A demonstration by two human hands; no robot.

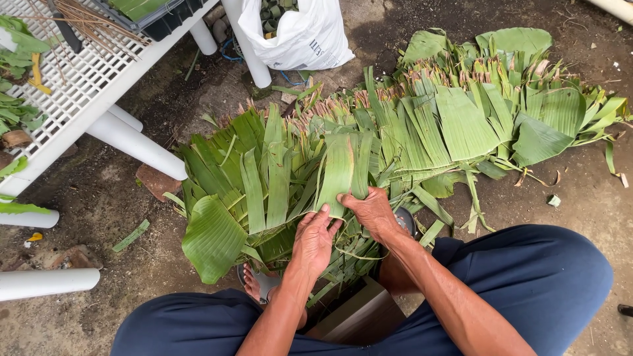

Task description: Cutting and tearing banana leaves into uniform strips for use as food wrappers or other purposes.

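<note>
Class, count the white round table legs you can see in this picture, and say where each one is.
5, though others may be hidden. Two legs stand at the top, left leg and right leg; a double one slants under the white table; two lie at left, upper and lower.

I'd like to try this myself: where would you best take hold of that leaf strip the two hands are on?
Probably at the near, lower end of the leaf strip, coming from the sitter's side. It lies lengthwise, pointing away, atop the pile; the left hand and right hand already pinch that end.
</note>
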